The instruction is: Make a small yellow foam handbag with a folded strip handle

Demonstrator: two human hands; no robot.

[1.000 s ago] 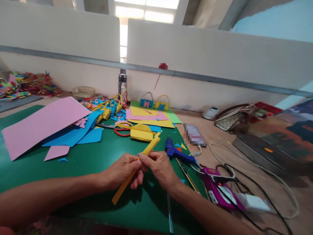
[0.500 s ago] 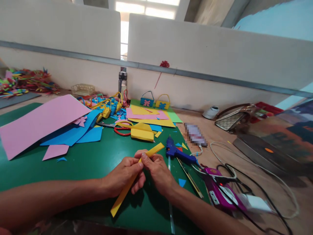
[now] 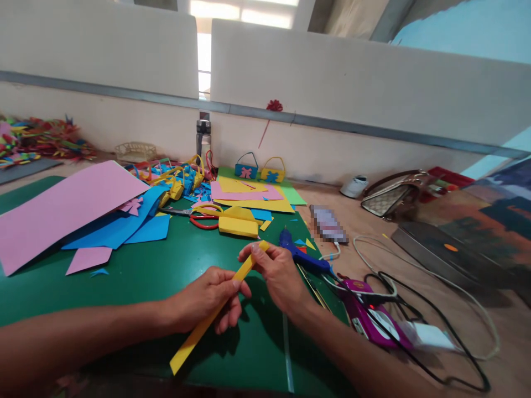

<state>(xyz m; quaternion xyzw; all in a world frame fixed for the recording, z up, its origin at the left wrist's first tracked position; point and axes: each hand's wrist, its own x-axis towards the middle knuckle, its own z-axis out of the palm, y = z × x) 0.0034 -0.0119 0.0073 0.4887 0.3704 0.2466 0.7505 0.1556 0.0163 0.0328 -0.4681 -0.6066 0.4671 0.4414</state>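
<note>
A long yellow foam or paper strip (image 3: 199, 335) slants across the front of the green mat (image 3: 136, 287). My left hand (image 3: 213, 298) pinches it near the middle. At the strip's upper end, my right hand (image 3: 277, 271) grips it between thumb and fingers. Just beyond my hands lies a small folded yellow box shape (image 3: 238, 225), beside scissors with red and yellow handles (image 3: 205, 216). Close behind my right hand is a blue glue gun (image 3: 305, 255); a clear glue stick (image 3: 287, 354) shows under that forearm.
Pink sheets (image 3: 78, 213) and blue sheets (image 3: 112, 224) lie at left. Small craft bags (image 3: 271, 174) stand at the back by a bottle (image 3: 203, 138). At right are a phone (image 3: 328, 224), a purple power strip (image 3: 373, 320), loose cables and a dark case (image 3: 448, 254).
My right hand has slid to the strip's upper end, and the hands are farther apart. The strip's lower end has shifted down and left. The view has turned slightly.
</note>
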